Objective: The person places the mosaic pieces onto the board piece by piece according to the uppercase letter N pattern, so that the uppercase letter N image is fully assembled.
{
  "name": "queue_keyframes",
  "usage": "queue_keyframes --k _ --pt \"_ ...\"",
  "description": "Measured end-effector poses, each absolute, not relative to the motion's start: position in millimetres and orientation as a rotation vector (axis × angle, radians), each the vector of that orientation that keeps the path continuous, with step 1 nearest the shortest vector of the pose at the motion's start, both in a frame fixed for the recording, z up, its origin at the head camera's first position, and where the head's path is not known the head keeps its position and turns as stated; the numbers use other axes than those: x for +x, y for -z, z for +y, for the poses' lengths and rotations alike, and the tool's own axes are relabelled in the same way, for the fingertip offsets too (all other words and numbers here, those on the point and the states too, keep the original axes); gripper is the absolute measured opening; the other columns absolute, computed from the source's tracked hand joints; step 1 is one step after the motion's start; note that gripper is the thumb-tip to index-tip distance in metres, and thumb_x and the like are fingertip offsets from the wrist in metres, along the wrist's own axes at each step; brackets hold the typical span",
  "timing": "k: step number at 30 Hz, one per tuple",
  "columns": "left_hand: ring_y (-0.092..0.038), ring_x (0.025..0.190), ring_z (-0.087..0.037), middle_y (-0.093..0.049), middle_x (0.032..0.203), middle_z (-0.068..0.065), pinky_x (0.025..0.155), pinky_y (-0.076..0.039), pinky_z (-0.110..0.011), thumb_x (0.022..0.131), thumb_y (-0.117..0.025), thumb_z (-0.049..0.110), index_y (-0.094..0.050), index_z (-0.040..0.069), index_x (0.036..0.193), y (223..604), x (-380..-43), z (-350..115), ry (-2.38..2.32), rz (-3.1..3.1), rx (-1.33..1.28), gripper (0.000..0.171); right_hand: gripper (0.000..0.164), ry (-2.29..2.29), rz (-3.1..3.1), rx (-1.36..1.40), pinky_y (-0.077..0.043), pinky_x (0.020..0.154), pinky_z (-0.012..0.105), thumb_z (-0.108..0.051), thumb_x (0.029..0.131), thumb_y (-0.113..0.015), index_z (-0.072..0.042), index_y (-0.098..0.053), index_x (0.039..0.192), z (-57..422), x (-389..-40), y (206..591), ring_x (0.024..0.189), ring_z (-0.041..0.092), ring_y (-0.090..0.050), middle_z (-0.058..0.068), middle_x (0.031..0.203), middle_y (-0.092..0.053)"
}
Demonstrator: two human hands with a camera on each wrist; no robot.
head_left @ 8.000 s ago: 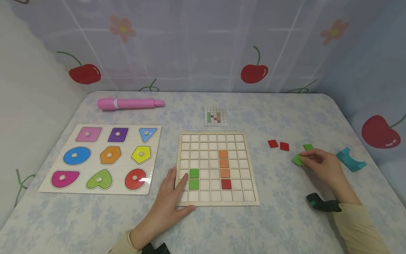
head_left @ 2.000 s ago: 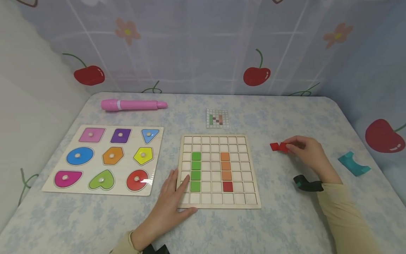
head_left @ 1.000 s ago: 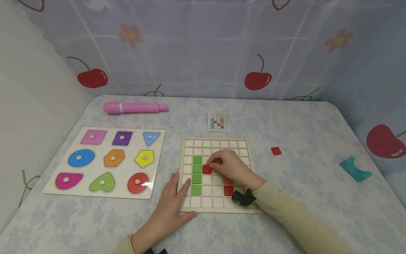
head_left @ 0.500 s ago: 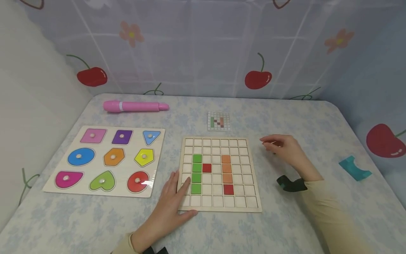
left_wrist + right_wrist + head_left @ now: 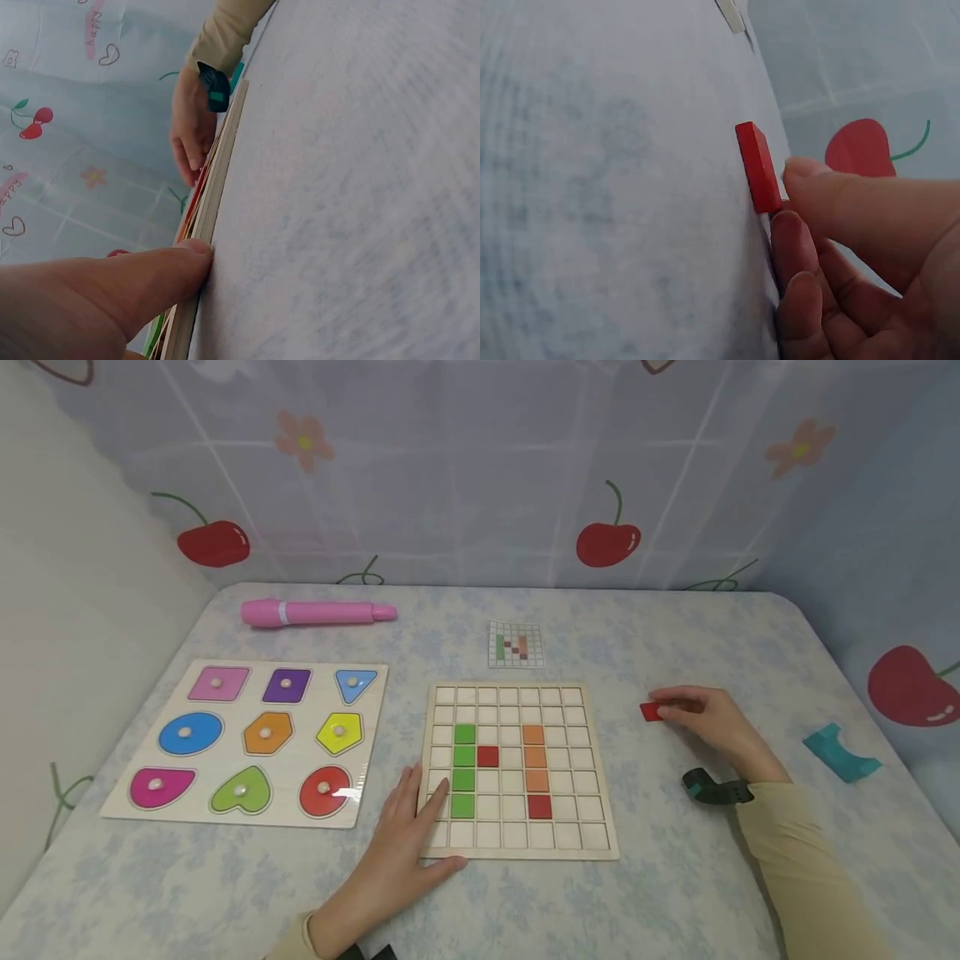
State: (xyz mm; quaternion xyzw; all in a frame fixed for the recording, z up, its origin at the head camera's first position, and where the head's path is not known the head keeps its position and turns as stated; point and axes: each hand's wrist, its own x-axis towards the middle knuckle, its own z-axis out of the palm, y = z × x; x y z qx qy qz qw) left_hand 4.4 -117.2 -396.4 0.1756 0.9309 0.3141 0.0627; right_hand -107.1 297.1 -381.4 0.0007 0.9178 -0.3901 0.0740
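Observation:
A wooden grid board [image 5: 564, 852] lies in the middle of the table. A column of green tiles [image 5: 463, 780], a column of orange tiles [image 5: 535, 757] with a red tile at its near end [image 5: 540, 807], and another red tile [image 5: 488, 756] beside the greens fill some of its cells. My left hand [image 5: 401, 852] rests on the board's near-left corner, fingers extended, thumb [image 5: 169, 277] against the front edge. Right of the board, my right hand [image 5: 712, 722] pinches the last loose red tile [image 5: 759, 166] by its right side, close to the table surface.
A small printed pattern card [image 5: 516, 644] lies behind the board. A knobbed shape puzzle [image 5: 285, 806] is at the left, with a pink pen-like stick [image 5: 322, 613] behind it. A teal curved piece [image 5: 840, 753] lies at the far right.
Over these frames, more green tiles went into the column. My right hand set a red tile beside them, then went back right to the remaining red tile. My left hand stayed on the board.

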Motion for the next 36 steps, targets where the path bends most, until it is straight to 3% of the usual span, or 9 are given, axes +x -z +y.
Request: queue_keyframes --k 4,10,18,29,36 --pt "0.001 0.134 -0.026 -0.003 0.148 -0.012 0.102 -0.015 -0.053 0.067 -0.075 0.038 -0.035 0.012 0.137 396 4 -117 -0.939 2.810 0.527 0.085 0.035 1.057 2.857 -0.137 -0.039 0.062 0.028 -0.028 0.085 -0.059 -0.007 -0.059 0.114 296 -107 384 0.077 0.018 -0.044 0.009 0.098 -0.053" --pt "0.002 0.134 -0.026 -0.002 0.148 -0.012 0.102 -0.013 -0.052 0.068 -0.074 0.039 -0.034 0.013 0.138 395 3 -117 -0.953 2.794 0.534 0.085 0.025 0.995 2.955 -0.254 -0.037 0.057 0.028 -0.018 0.082 -0.063 -0.005 -0.061 0.104 293 -108 387 0.068 0.017 -0.044 0.007 0.083 -0.052" --pt "0.003 0.134 -0.026 -0.002 0.148 -0.013 0.103 -0.011 -0.051 0.069 -0.073 0.040 -0.033 0.012 0.138 394 4 -118 -0.950 2.792 0.535 0.084 0.018 1.057 2.965 -0.120 -0.045 0.059 0.029 -0.022 0.083 -0.062 -0.007 -0.060 0.093 280 -110 380 0.072 0.018 -0.057 0.009 0.085 -0.061" --pt "0.003 0.135 -0.025 -0.001 0.148 -0.012 0.104 -0.009 -0.049 0.069 -0.073 0.040 -0.031 0.012 0.139 392 3 -116 -0.941 2.776 0.554 0.086 0.011 1.479 2.527 -0.311 -0.051 0.064 0.032 -0.010 0.084 -0.060 -0.005 -0.061 0.093 173 -78 358 0.073 0.021 -0.064 0.009 0.083 -0.064" --pt "0.003 0.134 -0.025 -0.001 0.148 -0.012 0.103 -0.011 -0.051 0.069 -0.073 0.039 -0.032 0.012 0.138 392 3 -117 -0.941 2.784 0.533 0.085 0.004 1.350 2.568 -0.482 -0.048 0.059 0.027 -0.010 0.082 -0.062 -0.008 -0.063 0.085 136 -72 367 0.064 0.013 -0.061 0.001 0.076 -0.063"
